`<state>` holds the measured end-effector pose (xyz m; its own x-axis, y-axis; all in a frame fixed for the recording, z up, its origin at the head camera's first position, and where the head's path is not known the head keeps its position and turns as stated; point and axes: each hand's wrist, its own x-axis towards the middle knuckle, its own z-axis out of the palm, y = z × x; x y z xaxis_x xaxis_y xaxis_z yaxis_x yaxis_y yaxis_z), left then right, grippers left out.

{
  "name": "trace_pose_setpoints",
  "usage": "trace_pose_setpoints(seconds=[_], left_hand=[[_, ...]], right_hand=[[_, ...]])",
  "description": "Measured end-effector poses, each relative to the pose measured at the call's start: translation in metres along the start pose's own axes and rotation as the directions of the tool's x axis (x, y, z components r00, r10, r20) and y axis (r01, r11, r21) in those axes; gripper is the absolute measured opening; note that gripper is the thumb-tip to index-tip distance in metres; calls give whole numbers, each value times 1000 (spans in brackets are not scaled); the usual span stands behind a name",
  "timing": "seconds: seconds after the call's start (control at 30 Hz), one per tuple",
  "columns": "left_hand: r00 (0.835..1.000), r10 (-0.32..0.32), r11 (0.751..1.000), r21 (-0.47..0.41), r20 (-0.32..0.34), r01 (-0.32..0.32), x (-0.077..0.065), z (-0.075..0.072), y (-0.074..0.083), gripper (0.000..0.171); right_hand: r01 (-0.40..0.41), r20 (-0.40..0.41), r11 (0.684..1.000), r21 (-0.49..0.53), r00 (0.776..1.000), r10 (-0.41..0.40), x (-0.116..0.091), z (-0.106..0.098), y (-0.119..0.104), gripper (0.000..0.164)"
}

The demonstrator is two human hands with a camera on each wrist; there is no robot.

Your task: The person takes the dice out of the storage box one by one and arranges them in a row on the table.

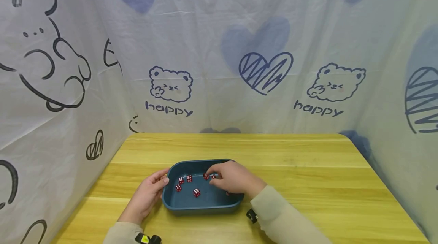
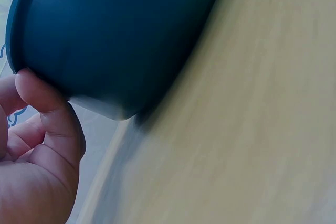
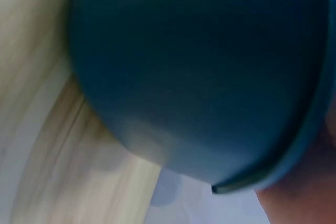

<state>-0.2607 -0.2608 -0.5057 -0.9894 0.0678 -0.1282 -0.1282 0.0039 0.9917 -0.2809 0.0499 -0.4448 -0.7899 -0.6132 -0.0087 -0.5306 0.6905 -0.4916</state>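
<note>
A dark blue tray (image 1: 202, 211) with rounded corners stands on the table, with several red dice with white pips inside. My left hand (image 1: 147, 192) holds the tray's left end, thumb at the rim and fingers along the outer wall; the left wrist view also shows this hand (image 2: 47, 135) at the rim. My right hand (image 1: 234, 177) reaches over the right side into the tray. Its index fingertip is right at a red die (image 1: 206, 176), thumb just below; I cannot tell whether they pinch it. The right wrist view shows mainly the tray's outer wall (image 3: 199, 77), which hides the fingertips.
More dice lie at the tray's left, among them one die (image 1: 178, 188), and another die (image 1: 196, 192) sits near the middle. Under the tray is a yellow wood-grain table (image 1: 308, 183). Printed white cloth (image 1: 212, 95) hangs behind it and on both sides.
</note>
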Motion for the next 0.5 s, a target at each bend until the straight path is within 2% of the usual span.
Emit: trace_pose_setpoints(seconds=[0.1,0.33,0.5], left_hand=[[1000,-2,1000,-1,-4,2,0,1,1,47],[1000,-1,1000,10,-2,1,-2,1,3,47],[1000,-3,1000,4,-3,3,-2,0,2,47]], right_hand=[[-5,13,1000,12,1000,4,3,4,-2,31],[39,0,997,-67,999,-39,13,12,-6,31],[65,18,995,-74,998,-64,19,17,-13,29]])
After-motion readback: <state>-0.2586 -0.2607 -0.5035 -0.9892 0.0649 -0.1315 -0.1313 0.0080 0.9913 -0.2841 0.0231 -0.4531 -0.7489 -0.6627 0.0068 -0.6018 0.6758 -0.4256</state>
